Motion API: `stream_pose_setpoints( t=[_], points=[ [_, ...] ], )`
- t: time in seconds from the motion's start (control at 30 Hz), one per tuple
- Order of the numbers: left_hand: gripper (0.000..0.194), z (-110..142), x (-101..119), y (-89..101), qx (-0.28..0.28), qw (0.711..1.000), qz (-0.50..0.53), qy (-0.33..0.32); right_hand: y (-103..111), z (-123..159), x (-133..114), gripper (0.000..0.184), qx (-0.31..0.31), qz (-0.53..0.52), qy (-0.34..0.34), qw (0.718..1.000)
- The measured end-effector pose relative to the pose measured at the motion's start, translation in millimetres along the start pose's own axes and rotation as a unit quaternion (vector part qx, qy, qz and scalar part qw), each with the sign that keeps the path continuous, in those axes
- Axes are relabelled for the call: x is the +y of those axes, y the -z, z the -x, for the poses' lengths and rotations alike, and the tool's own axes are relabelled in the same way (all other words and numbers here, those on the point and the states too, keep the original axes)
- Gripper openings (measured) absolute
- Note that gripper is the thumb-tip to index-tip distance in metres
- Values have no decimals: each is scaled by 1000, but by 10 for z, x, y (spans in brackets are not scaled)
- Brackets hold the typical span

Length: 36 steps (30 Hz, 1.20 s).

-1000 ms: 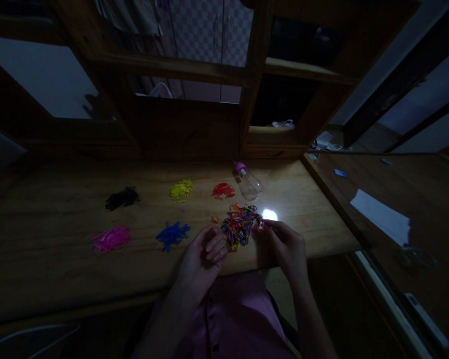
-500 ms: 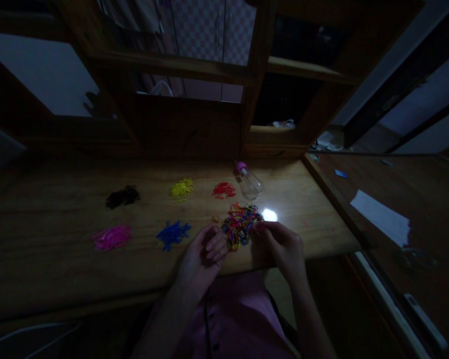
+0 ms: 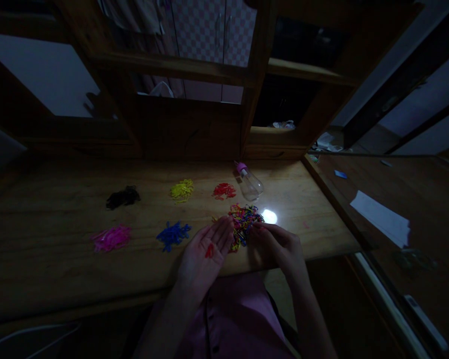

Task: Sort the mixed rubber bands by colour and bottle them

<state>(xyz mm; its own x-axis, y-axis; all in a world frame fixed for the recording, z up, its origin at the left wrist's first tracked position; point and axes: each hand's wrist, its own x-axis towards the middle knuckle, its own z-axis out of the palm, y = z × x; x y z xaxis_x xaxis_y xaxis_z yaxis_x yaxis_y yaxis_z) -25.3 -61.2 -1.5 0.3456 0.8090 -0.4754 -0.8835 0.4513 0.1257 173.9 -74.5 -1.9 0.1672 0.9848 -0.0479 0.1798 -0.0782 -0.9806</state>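
Note:
My left hand (image 3: pixel 205 252) lies palm up with its fingers stretched out, and a few small red rubber bands (image 3: pixel 209 251) rest loose on the palm. Its fingertips reach the left side of a mixed heap of coloured rubber bands (image 3: pixel 243 219), partly covering it. At the heap's right edge, my right hand (image 3: pixel 282 244) is closed in a pinch, with a bit of red rubber band showing at the fingertips. Sorted by colour, small piles lie around: red bands (image 3: pixel 224 190), yellow bands (image 3: pixel 181 191), blue bands (image 3: pixel 173 235), pink bands (image 3: pixel 111 238) and black bands (image 3: pixel 122 197).
A clear bottle with a pink cap (image 3: pixel 250 183) lies behind the heap. Beside the heap is a bright light spot (image 3: pixel 269 216) on the wooden desk (image 3: pixel 142 271). Wooden shelving (image 3: pixel 187 124) rises at the back. Papers (image 3: pixel 380 217) lie on a surface to the right.
My left hand has uncurled from a loose fist to a flat palm, baring the red rubber bands. My right hand stays pinched at about the same place.

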Motion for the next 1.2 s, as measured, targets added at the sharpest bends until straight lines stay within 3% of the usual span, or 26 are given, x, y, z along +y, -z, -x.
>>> stream_pose_setpoints(
  t=[0.3, 0.53, 0.8, 1.0, 1.2],
  points=[
    [47, 158, 61, -146, -31, 999, 26, -12, -37, -12, 57, 22, -5, -37, -12, 999],
    [50, 208, 117, -132, -42, 999, 29, 1, -97, -17, 65, 17, -10, -145, -36, 989],
    [51, 211, 98, -133, -47, 998, 30, -27, -88, -8, 20, 16, -8, -133, -39, 990],
    [49, 204, 151, -23, -17, 998, 66, -6, -74, -13, 99, 20, -7, -150, -29, 988],
    [49, 222, 198, 69, -46, 992, 111, 28, -63, 3, 107, 20, 9, -146, -29, 989]
  ],
)
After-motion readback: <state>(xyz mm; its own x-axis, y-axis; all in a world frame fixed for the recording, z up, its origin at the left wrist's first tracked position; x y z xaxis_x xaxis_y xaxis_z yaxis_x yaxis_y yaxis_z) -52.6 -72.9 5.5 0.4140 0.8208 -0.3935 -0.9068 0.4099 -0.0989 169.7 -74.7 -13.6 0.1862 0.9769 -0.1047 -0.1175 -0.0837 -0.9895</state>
